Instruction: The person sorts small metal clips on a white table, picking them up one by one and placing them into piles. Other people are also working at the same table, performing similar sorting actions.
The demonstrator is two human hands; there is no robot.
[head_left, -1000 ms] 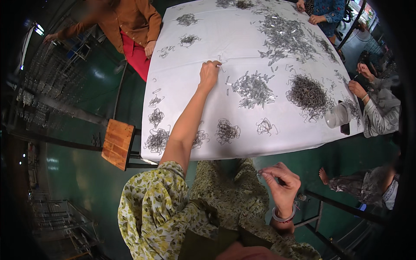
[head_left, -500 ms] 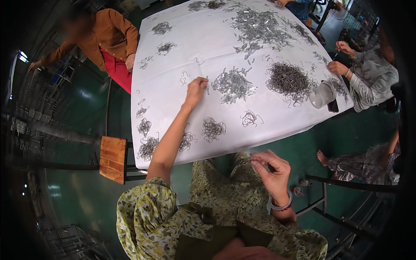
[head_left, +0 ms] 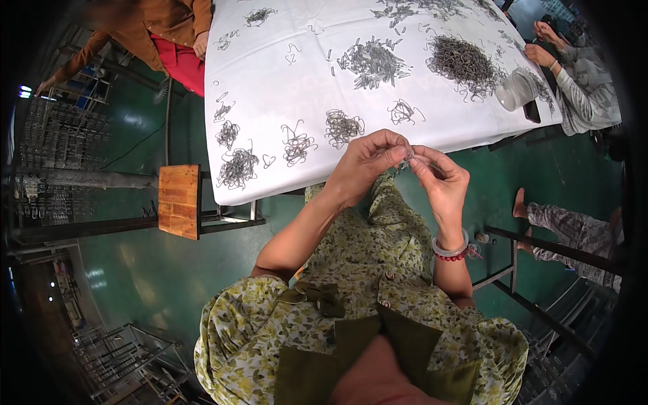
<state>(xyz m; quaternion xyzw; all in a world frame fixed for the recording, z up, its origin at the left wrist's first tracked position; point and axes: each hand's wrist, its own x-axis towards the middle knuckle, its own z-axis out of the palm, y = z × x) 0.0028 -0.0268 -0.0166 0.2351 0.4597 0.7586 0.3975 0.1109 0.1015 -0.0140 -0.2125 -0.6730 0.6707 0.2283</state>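
My left hand [head_left: 378, 158] and my right hand [head_left: 442, 179] meet above my lap, just off the table's near edge. Both pinch at a small, thin, shiny piece [head_left: 407, 159] between thumbs and fingers; the fingertips cover most of it, so its kind is unclear. Closest to my left hand on the white-covered table [head_left: 297, 88] lies a tangle of bent metal hooks [head_left: 343, 127]. More loose hooks [head_left: 297, 145] lie left of it. Beyond my hands is a heap of short, shiny, clear-looking strips [head_left: 374, 62], with a dense dark heap of hooks [head_left: 462, 64] to its right.
A clear plastic jar [head_left: 516, 90] lies tipped near the right edge beside a dark phone [head_left: 532, 111]. One co-worker's hands [head_left: 543, 44] work at the right; another person in brown [head_left: 158, 27] is at the left. A wooden stool [head_left: 179, 201] stands at the table's left corner.
My left hand has come back from beside the heap of strips to meet my right hand, which has risen slightly. The view has tilted down, so the table sits higher.
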